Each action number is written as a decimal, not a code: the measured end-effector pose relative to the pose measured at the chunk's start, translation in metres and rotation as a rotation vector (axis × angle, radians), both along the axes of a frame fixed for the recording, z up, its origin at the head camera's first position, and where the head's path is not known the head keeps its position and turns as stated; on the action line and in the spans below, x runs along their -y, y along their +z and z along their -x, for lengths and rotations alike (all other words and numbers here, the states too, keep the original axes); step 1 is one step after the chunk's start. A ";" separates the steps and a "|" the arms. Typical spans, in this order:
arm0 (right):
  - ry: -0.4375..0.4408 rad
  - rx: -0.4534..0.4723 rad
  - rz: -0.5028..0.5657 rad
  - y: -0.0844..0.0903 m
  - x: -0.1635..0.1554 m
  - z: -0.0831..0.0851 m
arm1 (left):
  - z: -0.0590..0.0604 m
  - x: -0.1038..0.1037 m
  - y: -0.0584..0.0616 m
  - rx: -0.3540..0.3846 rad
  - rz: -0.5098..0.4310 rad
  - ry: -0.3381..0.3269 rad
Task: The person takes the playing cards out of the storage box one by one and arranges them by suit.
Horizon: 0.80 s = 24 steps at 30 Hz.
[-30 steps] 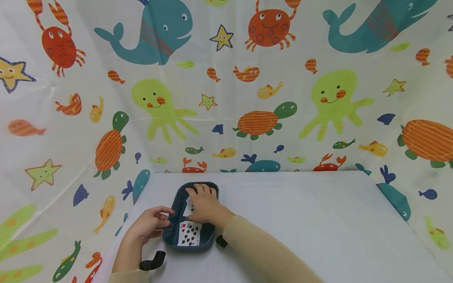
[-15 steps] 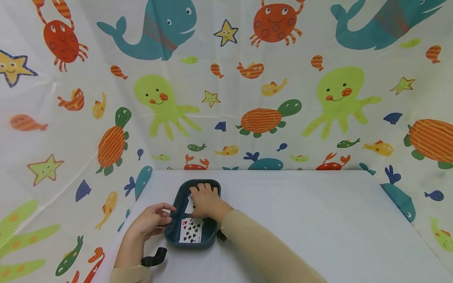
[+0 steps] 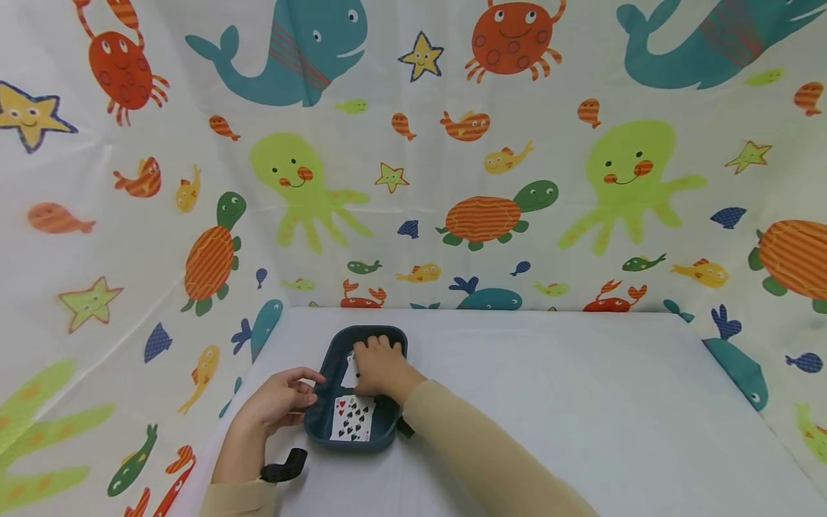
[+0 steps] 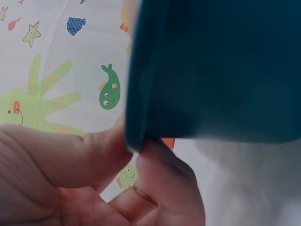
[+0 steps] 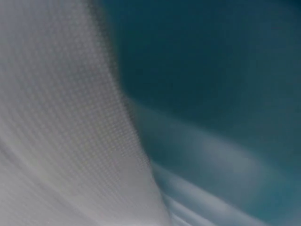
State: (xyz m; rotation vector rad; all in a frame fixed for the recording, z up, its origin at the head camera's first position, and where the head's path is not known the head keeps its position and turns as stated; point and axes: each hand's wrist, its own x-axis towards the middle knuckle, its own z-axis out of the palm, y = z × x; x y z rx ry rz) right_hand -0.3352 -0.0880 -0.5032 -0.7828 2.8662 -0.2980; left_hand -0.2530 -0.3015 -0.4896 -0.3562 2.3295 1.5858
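Observation:
A dark teal two-compartment tray (image 3: 352,446) stands on the white table, with a divider across its middle. Its left rim is pinched between the thumb and fingers of my left hand (image 3: 281,398); the left wrist view shows the thumb (image 4: 89,155) against the rim from one side and a curled finger (image 4: 164,183) from the other. Playing cards with spades and a red heart (image 3: 352,418) lie face up in the near compartment. In the far one, my right hand (image 3: 382,368) grips a playing card (image 3: 349,373) from above, covering its right part. The right wrist view is blurred.
The white-covered table (image 3: 549,402) stretches away to the right of the tray. Behind it hangs a curtain (image 3: 413,208) printed with sea animals. A black wrist mount (image 3: 284,467) sits on the left wrist, close to the tray's near left corner.
The head view has shifted slightly, so the scene sits a little farther right and higher. Both hands keep nearly the same places on the tray and the far card.

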 end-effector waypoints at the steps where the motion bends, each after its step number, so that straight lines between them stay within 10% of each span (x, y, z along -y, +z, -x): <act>1: -0.004 -0.003 -0.003 0.000 -0.001 0.001 | 0.001 -0.001 0.001 -0.003 -0.002 -0.006; 24: -0.016 -0.006 -0.002 -0.003 0.004 0.001 | -0.002 0.000 0.003 -0.013 -0.013 -0.005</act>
